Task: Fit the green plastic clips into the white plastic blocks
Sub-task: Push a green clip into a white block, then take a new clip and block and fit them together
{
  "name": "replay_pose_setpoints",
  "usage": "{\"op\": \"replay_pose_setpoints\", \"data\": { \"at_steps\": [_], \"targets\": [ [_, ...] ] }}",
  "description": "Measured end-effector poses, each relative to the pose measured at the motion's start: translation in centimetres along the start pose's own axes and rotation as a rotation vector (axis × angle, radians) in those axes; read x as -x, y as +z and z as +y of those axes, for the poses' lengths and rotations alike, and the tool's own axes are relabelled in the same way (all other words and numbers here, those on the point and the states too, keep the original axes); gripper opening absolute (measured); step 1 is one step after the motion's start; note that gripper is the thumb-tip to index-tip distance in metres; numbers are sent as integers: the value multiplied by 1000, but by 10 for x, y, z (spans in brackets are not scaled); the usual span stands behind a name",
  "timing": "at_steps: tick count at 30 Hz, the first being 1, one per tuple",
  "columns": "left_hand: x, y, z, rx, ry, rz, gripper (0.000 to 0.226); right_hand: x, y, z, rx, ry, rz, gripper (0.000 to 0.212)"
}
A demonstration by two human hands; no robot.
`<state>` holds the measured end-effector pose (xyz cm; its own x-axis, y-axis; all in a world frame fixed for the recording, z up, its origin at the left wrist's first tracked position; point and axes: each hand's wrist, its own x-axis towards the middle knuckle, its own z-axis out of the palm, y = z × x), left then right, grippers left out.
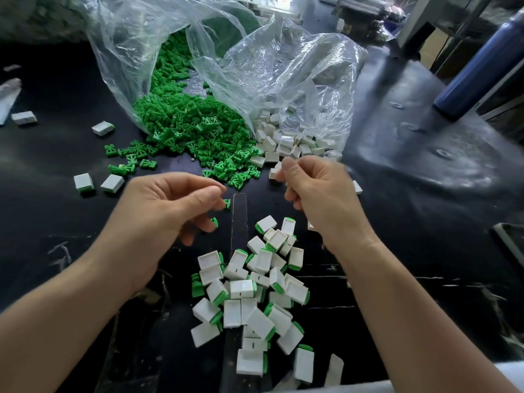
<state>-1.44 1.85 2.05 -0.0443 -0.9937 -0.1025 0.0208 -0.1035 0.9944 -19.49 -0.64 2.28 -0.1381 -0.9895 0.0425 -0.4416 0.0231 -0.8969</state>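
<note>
Head view: left hand, right hand apart.
Right pinches white block; left curled near green clip, grip unclear; block lies right of clip.

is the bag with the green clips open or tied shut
Open. The clear bag lies on its side, mouth gaping, and green clips spill out of it onto the black table.

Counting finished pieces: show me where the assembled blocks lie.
Head view, bottom centre: the pile of assembled blocks lies on the black table, nearer the person than the left hand and right hand.
</note>
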Motion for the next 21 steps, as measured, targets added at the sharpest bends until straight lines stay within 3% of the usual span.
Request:
{"op": "replay_pose_setpoints", "data": {
  "at_steps": [5, 13, 18, 21],
  "targets": [
    [-3, 0, -4, -28, 0, 90, 12, -11, -14, 9, 328, -111, 192, 10],
    [-5, -1, -4, -16, 7, 103, 17, -21, -9, 25, 742, -11, -28, 40],
    [-5, -2, -4, 0, 15, 110, 17, -20, -11, 24, 665, -63, 57, 31],
    [-4, -1, -3, -7, 21, 94, 17, -13, -7, 15, 360, -99, 66, 23]
  ]
}}
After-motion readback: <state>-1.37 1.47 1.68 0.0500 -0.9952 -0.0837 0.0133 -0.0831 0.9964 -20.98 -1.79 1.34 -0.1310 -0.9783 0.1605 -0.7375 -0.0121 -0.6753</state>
